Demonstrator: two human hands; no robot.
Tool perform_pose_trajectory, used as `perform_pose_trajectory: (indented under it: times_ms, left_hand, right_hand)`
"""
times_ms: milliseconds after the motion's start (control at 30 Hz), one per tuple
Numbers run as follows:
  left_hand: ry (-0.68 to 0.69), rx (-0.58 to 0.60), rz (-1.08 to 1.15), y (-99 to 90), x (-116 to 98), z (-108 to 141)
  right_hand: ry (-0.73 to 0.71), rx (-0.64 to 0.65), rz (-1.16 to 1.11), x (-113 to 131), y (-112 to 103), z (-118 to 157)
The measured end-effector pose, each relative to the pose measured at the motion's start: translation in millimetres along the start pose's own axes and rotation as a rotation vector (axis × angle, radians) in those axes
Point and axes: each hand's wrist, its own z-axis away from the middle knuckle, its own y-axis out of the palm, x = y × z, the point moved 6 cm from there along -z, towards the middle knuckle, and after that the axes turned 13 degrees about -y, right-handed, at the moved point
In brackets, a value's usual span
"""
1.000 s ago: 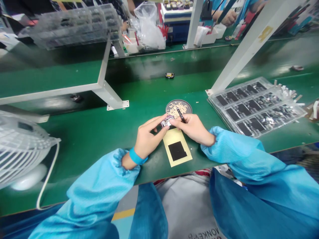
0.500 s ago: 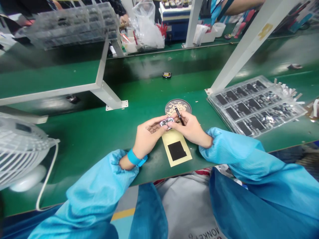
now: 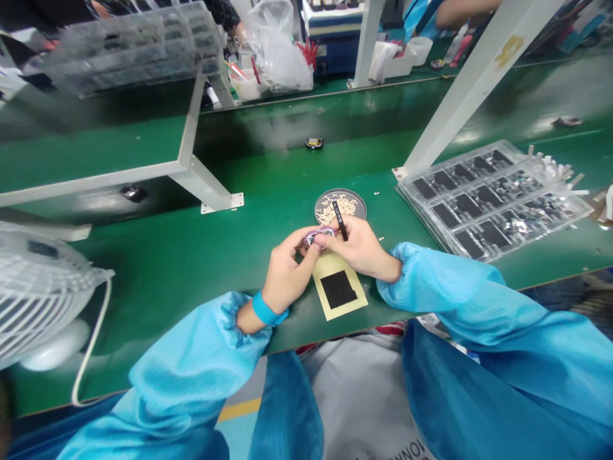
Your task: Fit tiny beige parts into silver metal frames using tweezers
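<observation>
Between my two hands is a small purple-rimmed device housing (image 3: 312, 236) with silvery parts inside. My left hand (image 3: 290, 263) grips it from the left, thumb on its near edge. My right hand (image 3: 363, 245) is closed around black tweezers (image 3: 340, 219), which point up and away, and its thumb presses on the housing's inside. Fingers cover much of the housing. Just beyond the hands lies a round grey dish (image 3: 340, 193) holding many tiny beige pieces. Below them, a pale yellow sheet (image 3: 360, 303) with a black square (image 3: 338, 289) lies on the green bench.
A clear tray (image 3: 479, 198) of dark screen parts stands at right, beside a white post (image 3: 445, 102). A white fan (image 3: 43, 287) is at left, under a raised shelf (image 3: 96, 134). Another small device (image 3: 314, 143) lies farther back. Other people's arms show across the bench.
My left hand has turned and shifted slightly right, and the housing has tilted so its purple rim shows more. The tweezers remain in my right hand. The view has shifted slightly.
</observation>
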Motion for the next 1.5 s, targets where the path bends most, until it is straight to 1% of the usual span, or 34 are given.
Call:
perform_pose_trajectory:
  times_ms: [200,300,333,367,400,500,533,567,633,767,933,1100,1200,1267,1333,1400,1467,1500]
  left_hand:
    - [0.002,-0.032,0.009,0.5,-2.0,3.8]
    - [-0.011,-0.025,0.007,-2.0,2.4,-0.7]
    - [-0.015,-0.021,-0.001,-3.2,4.0,-3.0]
    - [-0.012,-0.023,-0.019,-4.7,5.0,-5.2]
    - [0.000,-0.032,-0.050,-6.3,5.1,-7.0]
    - [0.068,-0.082,-0.181,-10.5,1.1,-9.0]
    - [0.090,-0.090,-0.219,-10.8,-0.8,-8.8]
    - [0.107,-0.095,-0.245,-10.8,-2.5,-8.3]
    - [0.125,-0.098,-0.276,-10.4,-4.7,-7.2]
    - [0.135,-0.105,-0.310,-10.2,-5.2,-6.6]
    - [0.161,-0.095,-0.362,-10.7,-4.7,-8.0]
    - [0.183,-0.089,-0.414,-8.8,-5.3,-5.8]
    - [0.172,-0.063,-0.417,-6.1,-3.5,-6.5]
    - [0.155,-0.065,-0.413,-9.4,-0.8,-15.8]
    - [0.133,-0.120,-0.413,-22.0,2.2,-37.4]
    - [0.116,-0.210,-0.434,-42.7,4.6,-71.2]
    - [0.097,-0.293,-0.551,-63.8,6.5,-113.2]
    - [0.072,-0.307,-0.635,-71.6,8.1,-135.5]
  right_hand:
    - [-0.025,-0.008,0.024,-4.5,0.5,0.2]
    - [-0.039,0.050,0.028,-7.8,0.8,-4.2]
    - [-0.068,0.076,0.059,-7.1,0.1,-6.0]
    - [-0.125,0.093,0.111,-4.4,-1.8,-7.7]
    - [-0.212,0.096,0.180,0.4,-4.7,-9.1]
    - [-0.523,0.088,0.380,18.2,-12.9,-7.9]
    - [-0.600,0.100,0.414,22.1,-14.4,-6.5]
    - [-0.651,0.121,0.436,24.1,-15.3,-5.5]
    - [-0.702,0.162,0.454,25.3,-16.4,-4.4]
    - [-0.717,0.223,0.476,24.2,-15.8,-4.1]
    - [-0.716,0.234,0.488,23.7,-14.4,-3.5]
    - [-0.680,0.287,0.494,19.7,-10.9,-2.8]
    - [-0.660,0.316,0.446,19.4,-11.6,-5.1]
    - [-0.642,0.320,0.419,19.5,-16.9,-10.3]
    - [-0.595,0.276,0.476,17.7,-28.6,-19.1]
    - [-0.503,0.210,0.628,12.7,-44.0,-28.8]
    - [-0.403,0.174,0.764,7.3,-57.1,-35.3]
    - [-0.372,0.164,0.797,5.8,-61.4,-36.9]
